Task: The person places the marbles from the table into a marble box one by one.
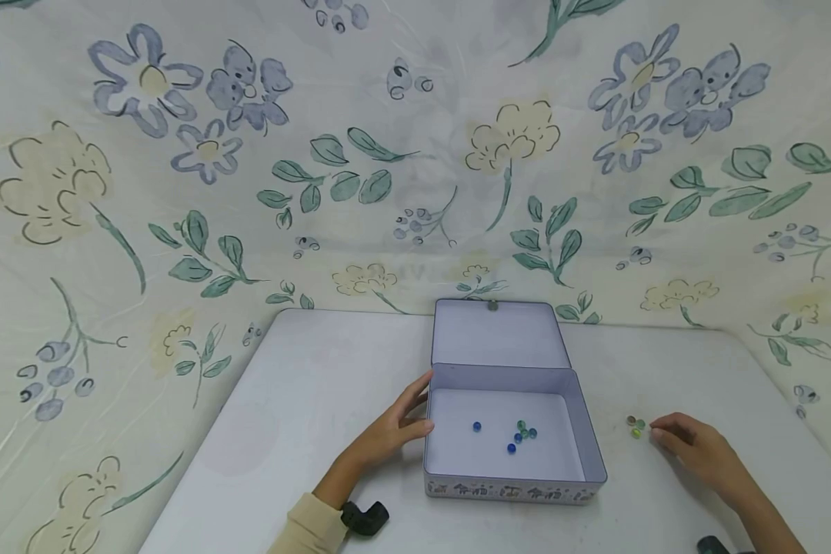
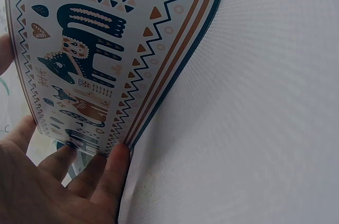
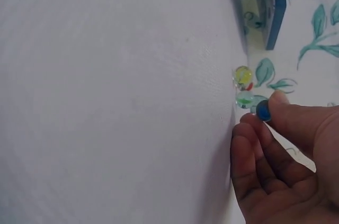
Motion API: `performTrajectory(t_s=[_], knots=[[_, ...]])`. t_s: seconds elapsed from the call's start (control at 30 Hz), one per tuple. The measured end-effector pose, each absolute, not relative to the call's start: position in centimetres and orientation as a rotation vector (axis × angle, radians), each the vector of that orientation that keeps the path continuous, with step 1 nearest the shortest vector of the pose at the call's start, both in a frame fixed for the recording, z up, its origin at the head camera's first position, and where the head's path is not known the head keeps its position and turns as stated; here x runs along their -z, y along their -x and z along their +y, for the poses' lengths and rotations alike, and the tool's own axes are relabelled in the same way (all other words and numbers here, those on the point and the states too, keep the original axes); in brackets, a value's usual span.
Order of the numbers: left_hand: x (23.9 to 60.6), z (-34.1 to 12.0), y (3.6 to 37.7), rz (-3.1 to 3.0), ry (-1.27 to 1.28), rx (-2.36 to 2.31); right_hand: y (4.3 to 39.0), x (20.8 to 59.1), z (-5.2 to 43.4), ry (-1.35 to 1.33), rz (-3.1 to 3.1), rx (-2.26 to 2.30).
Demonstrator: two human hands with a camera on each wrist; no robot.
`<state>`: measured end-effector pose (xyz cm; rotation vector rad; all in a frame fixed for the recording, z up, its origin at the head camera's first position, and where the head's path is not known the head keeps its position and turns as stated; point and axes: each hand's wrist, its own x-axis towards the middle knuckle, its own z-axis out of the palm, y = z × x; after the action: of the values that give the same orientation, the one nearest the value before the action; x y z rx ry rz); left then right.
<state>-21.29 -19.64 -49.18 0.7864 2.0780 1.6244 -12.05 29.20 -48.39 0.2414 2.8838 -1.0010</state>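
An open, hinged tin box (image 1: 515,492) with a patterned outside stands on the table. Several blue and green marbles lie inside it, among them a blue marble (image 1: 477,426) apart from the cluster. My left hand (image 1: 384,435) rests against the box's left side, its extended fingers (image 2: 117,168) touching the decorated wall. To the right of the box, my right hand (image 1: 695,450) is low over the table. Between its thumb and forefinger it pinches a dark blue marble (image 3: 263,110). Just beyond those fingertips lie a yellow marble (image 3: 243,74) and a clear greenish marble (image 3: 244,99); a brownish marble (image 1: 631,420) is beside them.
The box lid (image 1: 498,335) stands raised at the back, near the table's far edge. A white table (image 1: 305,369) extends to both sides of the box. Flower-printed cloth (image 1: 388,223) hangs behind and around it. Black straps are on both wrists.
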Motion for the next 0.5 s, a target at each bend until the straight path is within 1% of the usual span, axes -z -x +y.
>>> performTrajectory(t_s=[0.5], knots=[[49.22,-19.59,21.25,2.089,-0.764,-1.625,11.88,47.55,29.29,-0.210,2.853,1.002]])
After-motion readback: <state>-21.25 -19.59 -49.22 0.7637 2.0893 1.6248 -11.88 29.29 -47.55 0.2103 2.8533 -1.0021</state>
